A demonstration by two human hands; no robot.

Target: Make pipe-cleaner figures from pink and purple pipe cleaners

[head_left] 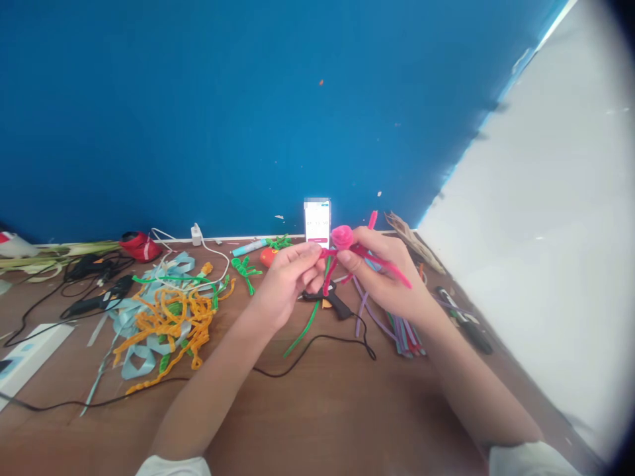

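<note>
A pink pipe-cleaner flower (342, 237) with a rolled, rounded middle is held up between my two hands above the table. Several loose pink pipe-cleaner ends stick out around it, to the right and downward. My left hand (292, 271) pinches one pink strand on the flower's left side between thumb and fingers. On the other side my right hand (384, 268) grips the flower near its base, thumb below and fingers behind. A green pipe cleaner (310, 327) hangs or lies below the left fingers; which one I cannot tell.
Behind the hands a lit phone (317, 221) leans on the blue wall. A black glue gun (337, 304) with its cord lies beneath. Orange pipe cleaners (173, 317) and pale blue ribbon pile up left, near a white power strip (37, 360). Purple pipe cleaners (404, 334) lie right.
</note>
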